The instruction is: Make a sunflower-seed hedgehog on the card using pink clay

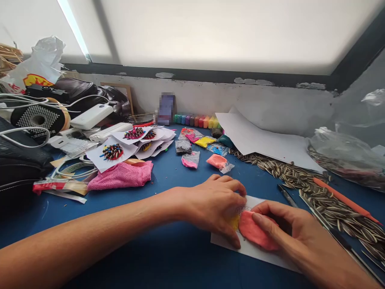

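A small white sheet of paper (pixel 219 239) with dark drawn lines lies on the blue table in front of me. On it is a flattened coral piece of modelling clay (pixel 255 233), with a patch of yellow clay (pixel 234 222) to its left, partly hidden. My left hand (pixel 213 206) rests over the sheet's left side, thumb and fingers spread apart, pressing on the paper. The thumb of my right hand (pixel 285 228) lies on top of the coral clay and its forefinger bends round the far edge; the other fingers are mostly hidden.
Sunflower seeds (pixel 325 204) lie along the right, with an orange stick (pixel 345 198) and a pen (pixel 287 195). Clay packets (pixel 218 161) sit ahead. Seed-covered cards (pixel 112 152), a pink cloth (pixel 123 176) and cables crowd the left. White sheets (pixel 264 140) lie at the back.
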The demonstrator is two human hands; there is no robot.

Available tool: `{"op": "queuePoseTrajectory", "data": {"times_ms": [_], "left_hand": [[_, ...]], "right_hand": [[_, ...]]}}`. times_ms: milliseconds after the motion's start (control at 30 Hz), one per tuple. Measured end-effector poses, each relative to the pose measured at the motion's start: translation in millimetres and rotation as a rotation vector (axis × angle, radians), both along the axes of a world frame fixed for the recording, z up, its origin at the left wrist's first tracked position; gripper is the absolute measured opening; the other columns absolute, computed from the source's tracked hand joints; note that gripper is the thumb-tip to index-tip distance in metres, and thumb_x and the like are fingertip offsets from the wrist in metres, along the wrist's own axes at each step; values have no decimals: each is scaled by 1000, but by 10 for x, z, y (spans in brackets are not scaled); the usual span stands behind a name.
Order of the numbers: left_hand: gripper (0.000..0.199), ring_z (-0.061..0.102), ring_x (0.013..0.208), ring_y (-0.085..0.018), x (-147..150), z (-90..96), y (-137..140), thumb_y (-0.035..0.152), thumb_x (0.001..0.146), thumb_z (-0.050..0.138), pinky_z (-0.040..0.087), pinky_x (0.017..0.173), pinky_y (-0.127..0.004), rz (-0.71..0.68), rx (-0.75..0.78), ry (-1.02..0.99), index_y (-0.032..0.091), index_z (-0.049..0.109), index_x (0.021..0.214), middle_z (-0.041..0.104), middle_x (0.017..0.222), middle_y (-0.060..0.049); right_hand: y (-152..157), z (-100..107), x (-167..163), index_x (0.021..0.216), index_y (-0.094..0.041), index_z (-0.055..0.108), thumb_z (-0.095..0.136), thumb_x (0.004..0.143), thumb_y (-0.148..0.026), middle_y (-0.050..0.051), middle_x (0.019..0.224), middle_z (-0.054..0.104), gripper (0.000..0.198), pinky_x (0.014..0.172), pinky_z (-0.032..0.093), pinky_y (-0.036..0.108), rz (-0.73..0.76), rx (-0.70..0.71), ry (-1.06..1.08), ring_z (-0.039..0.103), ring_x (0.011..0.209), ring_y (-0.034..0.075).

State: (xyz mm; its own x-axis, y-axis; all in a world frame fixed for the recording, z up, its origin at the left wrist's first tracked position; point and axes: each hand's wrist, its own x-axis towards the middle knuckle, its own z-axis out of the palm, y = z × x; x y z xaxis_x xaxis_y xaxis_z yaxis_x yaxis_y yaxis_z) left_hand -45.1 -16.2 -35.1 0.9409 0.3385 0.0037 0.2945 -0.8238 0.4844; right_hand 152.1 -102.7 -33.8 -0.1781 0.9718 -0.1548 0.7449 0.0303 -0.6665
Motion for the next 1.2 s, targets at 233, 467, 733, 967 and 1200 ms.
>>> {"op": "queuePoseTrajectory", "data": {"times_ms": [233, 467, 733, 967, 1200], "left_hand": [[43, 39, 128, -29, 3, -3, -2, 50, 76, 71, 30, 107, -42, 8, 13, 10, 18, 64, 104, 49, 136, -8], [44, 41, 127, -28, 17, 6, -5, 51, 76, 70, 29, 107, -42, -1, 32, 10, 18, 64, 104, 50, 135, -8], [49, 41, 127, -28, 2, 4, 0, 51, 77, 70, 28, 108, -43, -2, 40, -8, 20, 63, 113, 52, 137, -6], [68, 41, 127, -28, -28, -24, 10, 54, 78, 68, 28, 108, -43, 4, 25, -21, 26, 50, 137, 52, 135, -5], [55, 43, 125, -28, -30, -25, 6, 54, 82, 66, 27, 109, -45, -17, 71, 1, 34, 55, 132, 50, 134, -4]], "right_hand": [[-47, -131, 3, 90, -30, 70, 53, 90, -39, -5, 75, 72, 19, 49, 47, 20, -29, 504, -170, 66, 60, 12], [0, -184, 9, 83, -27, 65, 46, 95, -28, -3, 75, 66, 23, 55, 50, 21, 138, 726, -320, 64, 64, 11], [-14, -225, 107, 102, -28, 67, 46, 97, -31, 3, 97, 65, 22, 69, 54, 24, 148, 845, -373, 64, 84, 14], [-149, -184, 101, 103, -25, 68, 52, 93, -25, 8, 105, 65, 19, 72, 56, 27, 238, 918, -353, 66, 90, 18], [-233, -333, 95, 120, -21, 65, 57, 89, -25, 11, 106, 68, 32, 74, 54, 36, 334, 957, -408, 66, 93, 24]]}}
